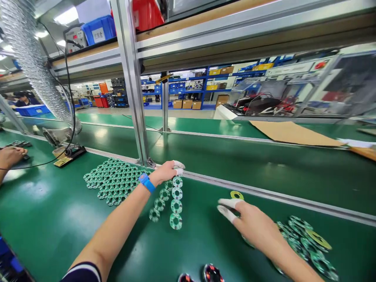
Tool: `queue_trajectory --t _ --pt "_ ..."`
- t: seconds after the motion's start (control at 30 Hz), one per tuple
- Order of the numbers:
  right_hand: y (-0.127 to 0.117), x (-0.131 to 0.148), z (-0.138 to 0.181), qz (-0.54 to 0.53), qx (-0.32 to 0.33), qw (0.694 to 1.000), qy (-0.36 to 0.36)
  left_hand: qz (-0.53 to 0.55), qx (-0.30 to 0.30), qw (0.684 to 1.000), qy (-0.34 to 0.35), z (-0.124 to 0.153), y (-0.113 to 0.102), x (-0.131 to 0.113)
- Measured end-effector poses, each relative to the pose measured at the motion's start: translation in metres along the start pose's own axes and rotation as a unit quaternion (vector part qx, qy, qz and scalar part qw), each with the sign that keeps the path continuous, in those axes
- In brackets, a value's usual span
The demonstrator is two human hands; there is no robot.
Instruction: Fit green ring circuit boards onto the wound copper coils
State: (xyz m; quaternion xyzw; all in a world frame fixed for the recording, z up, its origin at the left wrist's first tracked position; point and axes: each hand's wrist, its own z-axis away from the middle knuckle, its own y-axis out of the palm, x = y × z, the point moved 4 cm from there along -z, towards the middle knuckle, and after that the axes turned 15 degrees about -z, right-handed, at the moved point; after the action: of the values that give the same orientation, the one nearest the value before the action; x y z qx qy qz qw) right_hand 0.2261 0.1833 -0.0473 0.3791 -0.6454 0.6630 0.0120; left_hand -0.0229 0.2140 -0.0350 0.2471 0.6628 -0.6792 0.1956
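Observation:
My left hand (168,172), with a blue band on the wrist and white finger cots, pinches the top of a strip of green ring-shaped circuit boards (176,207). A second, dimmer row of rings (159,204) shows just left of it; I cannot tell whether it lies on the table or is a reflection. My right hand (249,219), also in white finger cots, is over the table with thumb and finger apart and nothing between them. Close behind it lies a yellow ring (236,195). Partly behind my right forearm is a loose pile of ring boards (308,244).
A sheet of joined ring boards (114,182) lies left of my left hand. Dark round parts (212,273) sit at the front edge. A metal post (132,86) rises behind the sheet. Far left, another person's hand (11,156) is near a flexible duct (41,66).

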Motion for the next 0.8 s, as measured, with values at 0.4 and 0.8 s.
queue_trajectory --t 0.4,0.8 --pt "0.061 0.029 -0.003 -0.288 0.056 0.956 -0.004 0.141 -0.088 0.985 -0.049 -0.013 0.014 0.034" --pt "0.032 0.01 -0.013 -0.306 -0.009 0.952 0.02 0.063 -0.175 0.98 0.064 0.014 0.014 -0.021"
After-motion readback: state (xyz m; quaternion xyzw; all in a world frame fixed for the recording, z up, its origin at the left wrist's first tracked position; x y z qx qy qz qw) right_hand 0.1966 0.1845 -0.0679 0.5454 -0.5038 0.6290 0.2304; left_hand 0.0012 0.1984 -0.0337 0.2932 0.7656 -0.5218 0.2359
